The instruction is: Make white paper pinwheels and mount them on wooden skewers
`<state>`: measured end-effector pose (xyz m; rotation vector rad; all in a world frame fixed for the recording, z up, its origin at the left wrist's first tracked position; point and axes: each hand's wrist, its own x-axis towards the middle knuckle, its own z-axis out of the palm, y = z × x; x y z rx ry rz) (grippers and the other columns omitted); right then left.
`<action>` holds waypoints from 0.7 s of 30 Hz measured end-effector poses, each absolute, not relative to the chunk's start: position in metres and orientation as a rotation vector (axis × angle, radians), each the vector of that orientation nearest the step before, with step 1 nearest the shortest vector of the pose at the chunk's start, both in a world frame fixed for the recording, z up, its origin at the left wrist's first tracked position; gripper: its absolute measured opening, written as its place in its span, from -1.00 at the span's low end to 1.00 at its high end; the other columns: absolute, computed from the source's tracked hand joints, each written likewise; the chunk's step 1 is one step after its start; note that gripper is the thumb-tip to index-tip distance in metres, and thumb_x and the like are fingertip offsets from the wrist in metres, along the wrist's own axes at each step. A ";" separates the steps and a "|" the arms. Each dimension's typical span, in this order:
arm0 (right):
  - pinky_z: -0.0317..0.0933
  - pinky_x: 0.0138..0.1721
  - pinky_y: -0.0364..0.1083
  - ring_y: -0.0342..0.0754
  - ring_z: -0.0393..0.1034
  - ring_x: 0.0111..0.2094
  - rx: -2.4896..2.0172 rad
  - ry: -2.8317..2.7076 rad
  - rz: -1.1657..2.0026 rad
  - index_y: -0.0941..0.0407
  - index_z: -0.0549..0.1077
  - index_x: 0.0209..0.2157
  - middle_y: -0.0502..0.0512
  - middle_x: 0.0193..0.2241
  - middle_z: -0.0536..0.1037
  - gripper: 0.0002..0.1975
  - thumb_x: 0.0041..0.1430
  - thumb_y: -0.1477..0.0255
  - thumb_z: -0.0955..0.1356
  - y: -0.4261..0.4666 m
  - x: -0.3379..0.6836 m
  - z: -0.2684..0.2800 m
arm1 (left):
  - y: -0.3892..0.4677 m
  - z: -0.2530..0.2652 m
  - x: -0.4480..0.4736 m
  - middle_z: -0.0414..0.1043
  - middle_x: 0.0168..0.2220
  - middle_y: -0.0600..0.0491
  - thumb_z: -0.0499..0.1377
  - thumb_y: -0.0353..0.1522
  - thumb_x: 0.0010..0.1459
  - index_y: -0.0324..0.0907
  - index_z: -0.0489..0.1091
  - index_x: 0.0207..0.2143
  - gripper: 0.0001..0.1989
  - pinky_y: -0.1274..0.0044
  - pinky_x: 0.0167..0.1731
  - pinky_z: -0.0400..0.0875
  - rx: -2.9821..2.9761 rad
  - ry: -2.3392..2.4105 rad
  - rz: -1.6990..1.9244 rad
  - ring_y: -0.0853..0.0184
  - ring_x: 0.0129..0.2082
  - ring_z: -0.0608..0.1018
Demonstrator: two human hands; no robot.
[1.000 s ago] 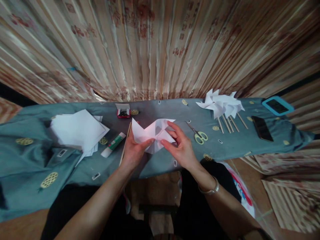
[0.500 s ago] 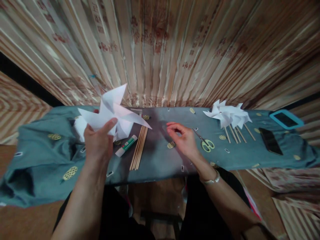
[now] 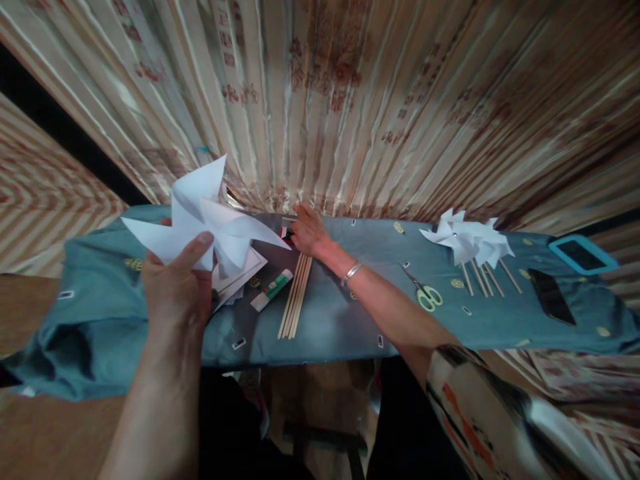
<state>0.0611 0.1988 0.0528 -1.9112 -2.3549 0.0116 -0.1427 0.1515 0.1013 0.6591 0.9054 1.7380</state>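
My left hand (image 3: 177, 280) is closed on a white paper pinwheel (image 3: 193, 223), thumb pressed near its centre and the pointed blades spread out. My right hand (image 3: 309, 232) reaches to the back of the table, beside a small red and black object (image 3: 287, 233). Its fingers are bent and partly hidden, so I cannot tell whether they grip anything. Just in front of that hand lies a row of wooden sticks (image 3: 296, 297). A green and white glue stick (image 3: 271, 290) lies to their left. White paper sheets (image 3: 245, 273) lie partly under the pinwheel.
Scissors with light green handles (image 3: 429, 297) lie right of my right forearm. Farther right are several paper pinwheels on sticks (image 3: 470, 240), a black phone (image 3: 550, 297) and a blue-framed device (image 3: 583, 255). A grey-green cloth (image 3: 345, 327) covers the table; a patterned curtain (image 3: 320, 120) hangs behind.
My right hand has moved left and away from me, from mid-table to the small red and black object. My left hand, still holding the pinwheel, has shifted slightly left, uncovering the paper sheets.
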 end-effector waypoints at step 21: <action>0.19 -0.02 0.02 0.20 0.28 0.04 -1.953 -2.516 0.036 0.29 0.56 -0.22 0.40 -0.10 0.50 -0.72 0.17 0.60 0.23 0.215 0.054 0.057 | 0.150 0.097 -0.147 0.54 -0.36 0.12 0.37 -0.58 -0.34 -0.23 0.39 -0.31 -0.56 0.27 0.03 0.38 0.643 0.923 1.724 0.30 -0.25 0.57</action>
